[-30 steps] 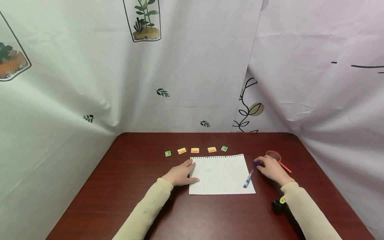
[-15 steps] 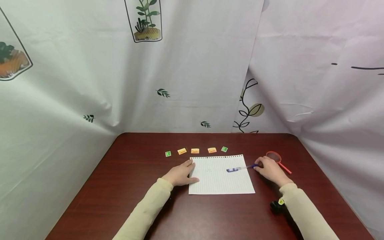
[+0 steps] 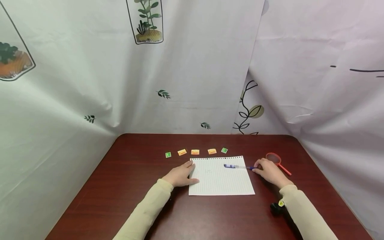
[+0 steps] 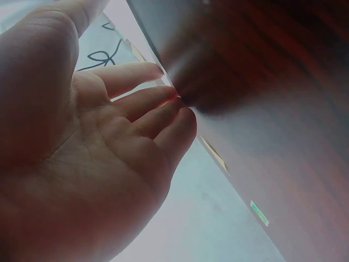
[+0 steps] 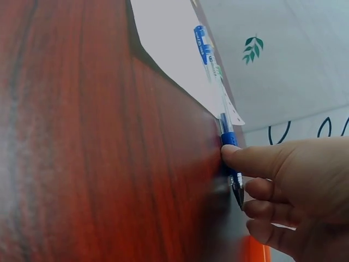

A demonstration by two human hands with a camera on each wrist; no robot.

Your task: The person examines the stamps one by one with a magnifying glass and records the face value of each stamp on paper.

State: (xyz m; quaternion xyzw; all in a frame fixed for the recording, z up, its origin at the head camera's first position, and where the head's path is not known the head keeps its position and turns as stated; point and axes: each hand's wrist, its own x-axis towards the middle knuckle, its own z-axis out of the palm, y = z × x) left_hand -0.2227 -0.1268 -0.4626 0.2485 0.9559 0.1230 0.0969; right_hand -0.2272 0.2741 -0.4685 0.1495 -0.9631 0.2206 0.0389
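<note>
Five small stickers (image 3: 195, 152), two green and three orange, form a row from eleven to one o'clock just beyond the sheet of lined paper (image 3: 222, 185), taking that sheet as the dial in the head view; set off the page, they cover none of its ruling. At nine o'clock the left hand (image 3: 179, 175) rests over the sheet's edge, fingers straight, thumb spread wide onto the paper, a pose that probably keeps it from sliding. At three o'clock the right hand (image 3: 270, 171) pinches a pen (image 3: 235, 166): the right wrist view shows the thumb on its blue grip, close to the tip, the other fingertips drawn in narrow beside it. From there the pen runs toward nine o'clock, its clip end above the right part of the page; whether it touches the paper I cannot tell. Held so near one end, it should turn easily in the fingers. Partly behind the right hand, between two and three o'clock, a red magnifying glass (image 3: 285, 169) lies on the dark red table (image 3: 120, 180), handle toward four o'clock, apart from the sheet, where it seems simply kept out of the way.
</note>
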